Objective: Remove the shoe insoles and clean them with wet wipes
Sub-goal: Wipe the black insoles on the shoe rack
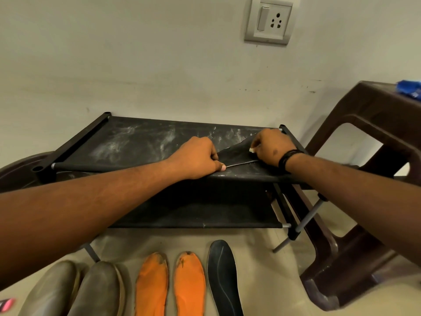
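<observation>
On the top shelf of a dusty black shoe rack [127, 142], we pin a dark insole [237, 153] flat: our left hand [198, 159] curls its fingers over the insole's near-left end, while our right hand [271, 148], fingers bunched tight around a small white wet wipe [251, 150], presses it to the far-right end. The step in hand looks like the wipe-down of this insole. To do it well, we judge, the left hand should hold firm as the wipe runs the full length in long strokes, turning to a fresh face as it greys. On the near floor lie two orange insoles [170, 283] and another dark insole [224, 279], just right of a pair of olive shoes [75, 290]. A blue packet [409, 88] sits on the brown stool [364, 137] at far right.
</observation>
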### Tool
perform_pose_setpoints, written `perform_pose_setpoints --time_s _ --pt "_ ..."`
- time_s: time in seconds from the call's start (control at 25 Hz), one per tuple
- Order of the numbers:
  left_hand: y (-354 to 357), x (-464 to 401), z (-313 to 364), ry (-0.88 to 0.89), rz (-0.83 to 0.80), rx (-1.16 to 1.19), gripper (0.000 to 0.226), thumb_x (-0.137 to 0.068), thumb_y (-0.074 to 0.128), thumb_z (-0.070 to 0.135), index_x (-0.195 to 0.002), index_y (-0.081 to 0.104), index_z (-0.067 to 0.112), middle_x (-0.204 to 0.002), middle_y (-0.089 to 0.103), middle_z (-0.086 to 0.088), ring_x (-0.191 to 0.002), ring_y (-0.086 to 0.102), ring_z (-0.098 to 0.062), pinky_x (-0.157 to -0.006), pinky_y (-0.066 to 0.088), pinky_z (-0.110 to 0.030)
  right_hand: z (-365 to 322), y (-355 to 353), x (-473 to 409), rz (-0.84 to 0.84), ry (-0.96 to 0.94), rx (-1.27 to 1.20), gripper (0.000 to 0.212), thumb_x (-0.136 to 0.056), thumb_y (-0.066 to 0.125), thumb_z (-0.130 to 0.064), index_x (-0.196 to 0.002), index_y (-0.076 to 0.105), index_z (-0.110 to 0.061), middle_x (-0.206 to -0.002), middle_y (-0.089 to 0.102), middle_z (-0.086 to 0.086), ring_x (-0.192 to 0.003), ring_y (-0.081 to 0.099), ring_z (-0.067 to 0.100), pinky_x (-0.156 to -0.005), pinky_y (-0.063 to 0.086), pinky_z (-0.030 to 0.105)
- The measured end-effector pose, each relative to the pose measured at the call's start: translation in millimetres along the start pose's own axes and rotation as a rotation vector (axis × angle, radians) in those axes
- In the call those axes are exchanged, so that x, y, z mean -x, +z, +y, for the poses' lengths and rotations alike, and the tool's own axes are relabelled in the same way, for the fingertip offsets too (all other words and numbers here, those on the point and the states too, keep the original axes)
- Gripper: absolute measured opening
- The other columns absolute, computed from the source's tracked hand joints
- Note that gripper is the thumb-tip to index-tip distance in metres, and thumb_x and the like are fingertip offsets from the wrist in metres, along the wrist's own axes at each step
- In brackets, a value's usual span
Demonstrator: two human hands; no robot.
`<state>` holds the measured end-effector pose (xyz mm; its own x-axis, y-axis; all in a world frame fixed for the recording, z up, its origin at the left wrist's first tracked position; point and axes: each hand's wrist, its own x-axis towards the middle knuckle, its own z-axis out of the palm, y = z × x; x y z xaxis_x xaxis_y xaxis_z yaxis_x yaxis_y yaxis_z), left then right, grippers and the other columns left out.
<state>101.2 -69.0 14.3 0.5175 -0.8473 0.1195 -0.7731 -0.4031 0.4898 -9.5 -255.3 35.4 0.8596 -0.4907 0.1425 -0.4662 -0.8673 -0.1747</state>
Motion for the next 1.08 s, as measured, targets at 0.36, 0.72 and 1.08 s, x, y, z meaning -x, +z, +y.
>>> perform_pose_setpoints --time_s 0.36,0.72,1.08 --pt "-2.3 2.2 0.1 -0.005 -0.001 -0.009 0.025 -0.084 0.077 0.04 -0.094 0.081 0.018 -0.097 0.077 0.0 -0.086 0.07 -0.012 -0.085 0.059 -0.037 -21.0 -2.2 4.4 -0.099 -0.066 -0.103 0.008 -0.087 0.069 -0.021 -0.09 0.076 -0.02 -0.093 0.073 -0.002 -0.087 0.067 0.015 -0.084 0.056 0.034" --pt "-18.9 -0.6 12.5 -0.006 -0.025 -0.068 0.059 -0.075 0.084 0.043 -0.126 0.068 0.019 -0.12 0.069 0.003 -0.106 0.065 -0.014 -0.092 0.053 -0.028 -2.3 -41.2 0.1 0.102 -0.047 -0.461 0.007 -0.093 0.064 -0.02 -0.093 0.069 -0.014 -0.094 0.067 0.0 -0.077 0.07 0.015 -0.077 0.058 0.032" --pt "-87.4 -5.5 10.8 -0.191 -0.36 0.049 0.03 -0.066 0.091 0.031 -0.09 0.079 0.017 -0.085 0.078 -0.005 -0.068 0.067 -0.016 -0.063 0.055 -0.03 15.4 -80.6 32.1 -0.177 0.007 -0.59 0.006 -0.085 0.071 -0.004 -0.087 0.076 -0.002 -0.078 0.073 0.018 -0.062 0.066 0.021 -0.066 0.059 0.035"
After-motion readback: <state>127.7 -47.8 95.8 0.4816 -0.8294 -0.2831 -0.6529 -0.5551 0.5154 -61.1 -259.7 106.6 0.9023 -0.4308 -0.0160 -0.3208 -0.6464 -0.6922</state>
